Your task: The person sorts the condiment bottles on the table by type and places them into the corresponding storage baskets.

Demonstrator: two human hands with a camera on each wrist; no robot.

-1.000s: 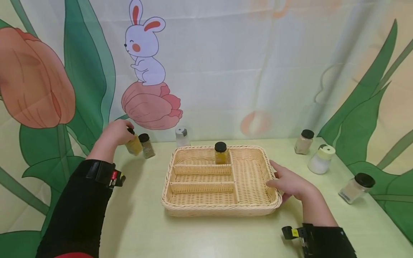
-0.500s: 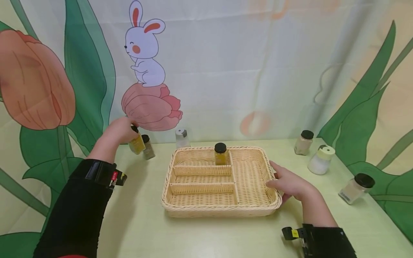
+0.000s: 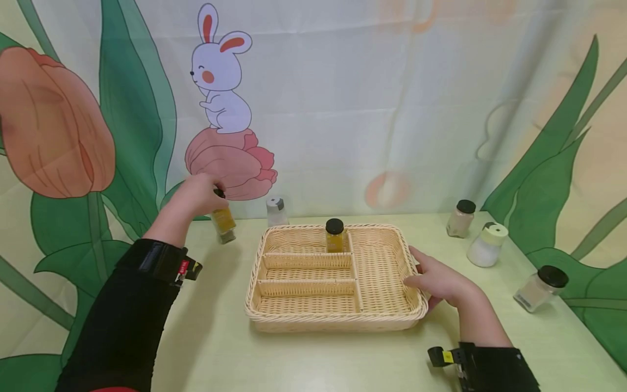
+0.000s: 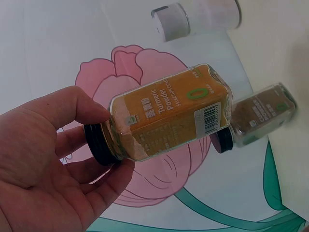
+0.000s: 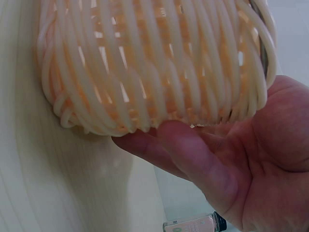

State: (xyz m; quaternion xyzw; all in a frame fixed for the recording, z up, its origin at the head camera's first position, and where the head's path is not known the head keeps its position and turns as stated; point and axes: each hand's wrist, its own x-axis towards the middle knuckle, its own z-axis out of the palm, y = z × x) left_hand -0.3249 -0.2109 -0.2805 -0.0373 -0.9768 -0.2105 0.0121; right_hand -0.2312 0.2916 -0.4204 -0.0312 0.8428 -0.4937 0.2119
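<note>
In front of the wicker basket [image 3: 338, 317], a broad strip of pale tabletop [image 3: 303, 362] was seen. The basket was woven in straw-coloured strands, with a braided rim and rounded corners; it was divided into three compartments on its left and one long compartment on its right. Its right side was gripped by the right hand [image 3: 443, 280]. In its rear left compartment a yellow jar [image 3: 335, 240] was set upright, close beside the long divider.

To the basket's right, the near pale jar [image 3: 538, 288], the green-capped shaker [image 3: 486, 247] and the far pale jar [image 3: 460, 220] were spread along the table's right edge.

Off the basket's rear left corner, the turmeric jar [image 4: 169, 113] was grasped around its black lid by the left hand [image 3: 200, 195]. Its clear glass, orange-yellow powder, green oval and barcode were shown; it was tilted, its base directed basketward. Between it and the basket's left rim, some room was offered. The brown jar [image 4: 263, 116] was partly covered by it; whether they were touching could not be told.

Behind the basket, the grey-capped shaker [image 3: 277, 212] was backed by the patterned cloth [image 3: 323, 136], by which the table's rear edge was bounded.
</note>
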